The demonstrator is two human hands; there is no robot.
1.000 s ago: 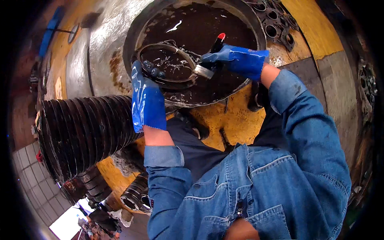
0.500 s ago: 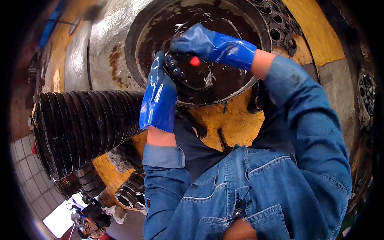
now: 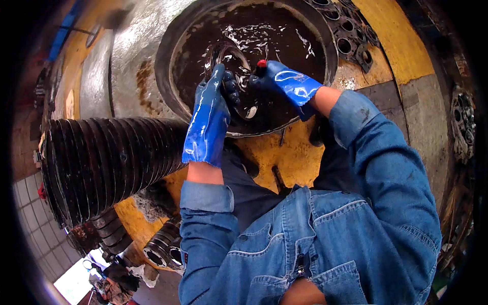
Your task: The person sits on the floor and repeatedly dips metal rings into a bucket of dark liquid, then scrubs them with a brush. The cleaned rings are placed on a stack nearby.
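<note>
My left hand, in a blue rubber glove, is closed round the near-left edge of a dark, wet metal ring. The ring is tilted in a round basin of dark liquid. My right hand, gloved the same way, is closed at the ring's right side. From its grip sticks out the red end of a tool whose working part is hidden.
A long row of dark ribbed rings lies left of the basin. Flat metal plates with round holes sit at the far right on a yellow surface. Cylindrical metal parts stand at the lower left.
My right hand has moved from across the ring's far side to the right and nearer me. The red end now points away from me. The ring is more tilted and the liquid ripples.
</note>
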